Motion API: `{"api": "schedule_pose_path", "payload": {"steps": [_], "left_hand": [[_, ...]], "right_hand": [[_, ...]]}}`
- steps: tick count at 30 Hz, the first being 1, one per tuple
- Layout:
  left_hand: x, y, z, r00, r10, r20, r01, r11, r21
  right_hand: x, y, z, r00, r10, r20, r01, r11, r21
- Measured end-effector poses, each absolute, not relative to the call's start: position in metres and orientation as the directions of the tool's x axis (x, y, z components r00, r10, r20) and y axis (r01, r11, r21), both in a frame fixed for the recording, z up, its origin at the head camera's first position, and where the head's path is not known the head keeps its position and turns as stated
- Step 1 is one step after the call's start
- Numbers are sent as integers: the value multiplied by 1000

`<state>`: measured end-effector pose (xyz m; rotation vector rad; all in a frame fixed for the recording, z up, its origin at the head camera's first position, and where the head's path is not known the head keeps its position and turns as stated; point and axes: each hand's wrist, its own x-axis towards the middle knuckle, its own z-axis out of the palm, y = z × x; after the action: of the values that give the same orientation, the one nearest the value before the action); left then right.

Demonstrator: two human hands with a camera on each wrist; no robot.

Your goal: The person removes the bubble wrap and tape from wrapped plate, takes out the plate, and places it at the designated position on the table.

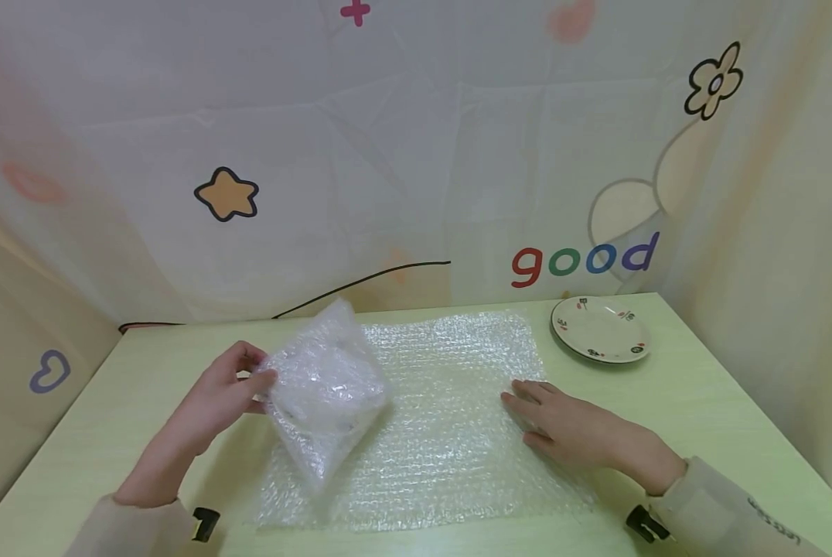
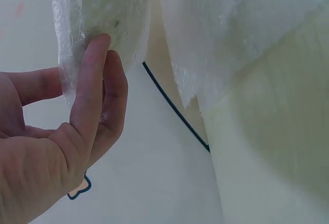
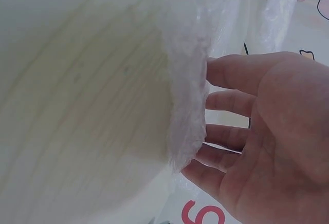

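My left hand (image 1: 223, 398) grips the left corner of a bubble-wrapped plate (image 1: 329, 387), thumb on one face and fingers behind. The bundle is tilted up in a diamond shape over the left part of a flat bubble wrap sheet (image 1: 451, 441). Through the clear film in the left wrist view, the pale plate (image 2: 110, 8) shows a small dark mark. My right hand (image 1: 576, 427) rests its spread fingertips on the sheet's right side. In the right wrist view, the fingers (image 3: 223, 75) are nearly straight along the sheet's edge (image 3: 187, 95).
A white plate (image 1: 600, 331) with small red and dark prints lies at the back right of the pale wood-grain table (image 1: 708, 418). Behind the table hangs a printed curtain (image 1: 388, 170), which also closes off both sides.
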<state>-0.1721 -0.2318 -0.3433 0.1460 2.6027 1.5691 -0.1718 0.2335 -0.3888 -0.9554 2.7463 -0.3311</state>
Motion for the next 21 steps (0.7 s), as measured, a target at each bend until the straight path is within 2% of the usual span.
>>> {"api": "schedule_pose_path", "payload": {"steps": [21], "left_hand": [[-177,-188,-355,-966,233,-116,-18,385,923]], "right_hand": [[-171,231,-385,-770,-621,-144,-572,773,-274]]}}
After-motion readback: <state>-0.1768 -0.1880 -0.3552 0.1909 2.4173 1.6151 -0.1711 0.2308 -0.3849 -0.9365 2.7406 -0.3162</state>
